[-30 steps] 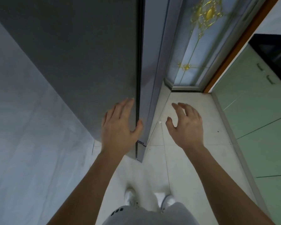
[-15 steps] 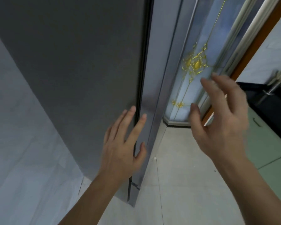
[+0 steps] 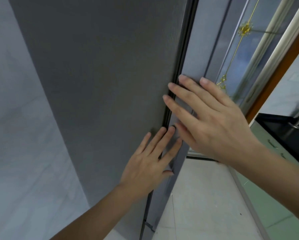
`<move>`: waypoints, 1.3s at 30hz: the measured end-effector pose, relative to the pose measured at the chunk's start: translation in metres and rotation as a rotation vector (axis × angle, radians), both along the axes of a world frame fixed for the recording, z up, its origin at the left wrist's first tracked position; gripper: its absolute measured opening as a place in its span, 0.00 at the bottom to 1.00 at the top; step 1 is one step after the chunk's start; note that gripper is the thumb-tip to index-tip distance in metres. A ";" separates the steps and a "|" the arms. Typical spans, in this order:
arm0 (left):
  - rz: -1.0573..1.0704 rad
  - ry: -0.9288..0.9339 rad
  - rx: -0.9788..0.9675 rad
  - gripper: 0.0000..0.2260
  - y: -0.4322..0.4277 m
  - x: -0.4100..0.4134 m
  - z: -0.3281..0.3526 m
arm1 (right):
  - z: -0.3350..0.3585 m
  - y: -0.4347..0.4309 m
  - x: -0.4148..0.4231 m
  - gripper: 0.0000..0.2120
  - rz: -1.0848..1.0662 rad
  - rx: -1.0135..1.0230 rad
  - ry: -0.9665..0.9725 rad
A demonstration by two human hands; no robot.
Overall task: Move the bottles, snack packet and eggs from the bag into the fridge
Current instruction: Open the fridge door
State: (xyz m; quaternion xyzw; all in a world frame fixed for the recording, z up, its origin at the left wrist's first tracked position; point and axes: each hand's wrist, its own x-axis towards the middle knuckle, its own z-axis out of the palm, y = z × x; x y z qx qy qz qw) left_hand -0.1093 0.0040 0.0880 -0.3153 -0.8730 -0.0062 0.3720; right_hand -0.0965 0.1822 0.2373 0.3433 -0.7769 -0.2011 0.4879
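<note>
A tall grey fridge (image 3: 102,84) fills the left and middle of the head view, seen from its side, with its door (image 3: 195,54) shut along a dark seam. My left hand (image 3: 150,161) lies flat with fingers spread on the fridge side, its fingertips at the seam. Just above it, my right hand (image 3: 205,118) reaches across with fingers apart, its fingertips over the seam and the door's edge. Neither hand holds anything. No bag, bottles, snack packet or eggs are in view.
A pale marbled wall (image 3: 15,135) stands left of the fridge. A glass door with gold ornaments (image 3: 244,49) and a brown frame lies behind. Green cabinets (image 3: 275,148) under a black countertop (image 3: 283,129) run along the right. White floor tiles (image 3: 205,205) lie below.
The view has tilted upward and closer to the fridge. My right hand has swung left from open air onto the door's edge. My left hand has slid up along the seam.
</note>
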 end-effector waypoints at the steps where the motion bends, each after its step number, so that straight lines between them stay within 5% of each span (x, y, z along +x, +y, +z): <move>1: 0.003 0.006 -0.017 0.49 -0.001 -0.003 0.000 | -0.001 0.001 -0.002 0.21 -0.039 0.021 0.015; 7: -0.011 0.046 -0.053 0.52 -0.005 -0.011 0.001 | -0.002 0.009 -0.008 0.26 -0.092 0.107 0.061; 29: -0.074 0.057 -0.028 0.55 0.007 -0.007 -0.004 | -0.005 0.014 -0.002 0.17 0.011 0.067 -0.037; 39: -0.358 0.137 0.084 0.41 0.052 -0.003 -0.010 | -0.010 0.078 0.036 0.18 -0.038 0.089 -0.038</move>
